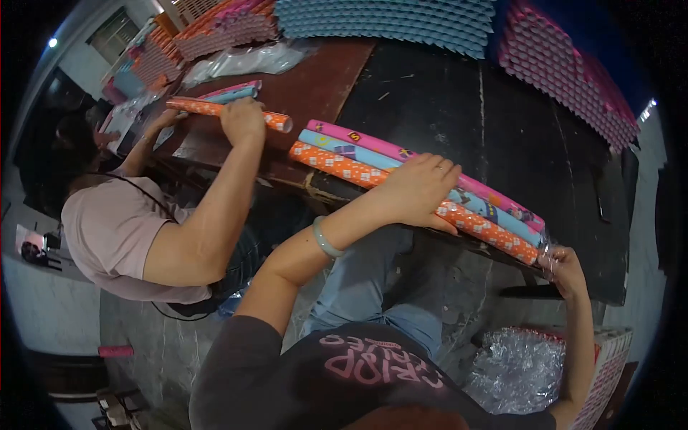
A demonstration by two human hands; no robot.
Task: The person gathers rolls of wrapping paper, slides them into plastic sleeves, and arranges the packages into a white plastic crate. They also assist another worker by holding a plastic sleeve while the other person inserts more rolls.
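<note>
Three rolls of wrapping paper lie side by side along the edge of the dark table: a pink roll point(337, 135), a light blue roll point(326, 142) and an orange roll point(333, 163) with white squares. My left hand point(423, 188) is closed over them near their middle, thumb on the near side. At their right end, my right hand point(567, 271) pinches a clear plastic sleeve point(547, 252) that gathers around the roll ends. How far the sleeve reaches along the rolls is hard to make out.
At my left, a co-worker's hand point(244, 120) rests on similar rolls. Stacked blue rolls point(387, 25) and pink rolls point(566, 75) line the table's back. Clear plastic point(244, 63) lies at the far left; crinkled plastic point(519, 369) fills a box below my right arm.
</note>
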